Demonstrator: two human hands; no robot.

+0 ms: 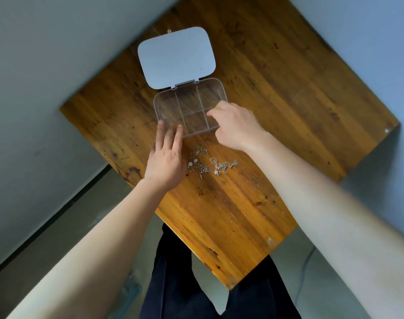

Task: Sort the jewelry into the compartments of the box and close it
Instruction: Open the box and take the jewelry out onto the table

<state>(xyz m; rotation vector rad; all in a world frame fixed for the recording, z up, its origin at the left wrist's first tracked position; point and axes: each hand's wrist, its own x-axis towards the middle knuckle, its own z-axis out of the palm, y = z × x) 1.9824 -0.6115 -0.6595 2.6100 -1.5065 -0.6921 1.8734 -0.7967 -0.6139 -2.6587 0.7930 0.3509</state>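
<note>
wooden table (pixel 277 111) bearing open box (pixel 189 107), tangled jewelry (pixel 205 162).

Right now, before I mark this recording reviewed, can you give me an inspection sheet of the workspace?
Surface: worn wooden table, scuffed and stained.
Job's things: clear compartment box, its white lid hinged open and lying flat behind it; tangled chains and small pieces of jewelry loose on the table in front of the box.
Clutter: nothing seen.
Hands: left hand flat, fingers at the box's near left corner; right hand over the box's right side, fingertips pinched, on what cannot be told.
Cables: nothing seen.
Surroundings: pale walls, grey floor, dark trousers below the table edge.
</note>
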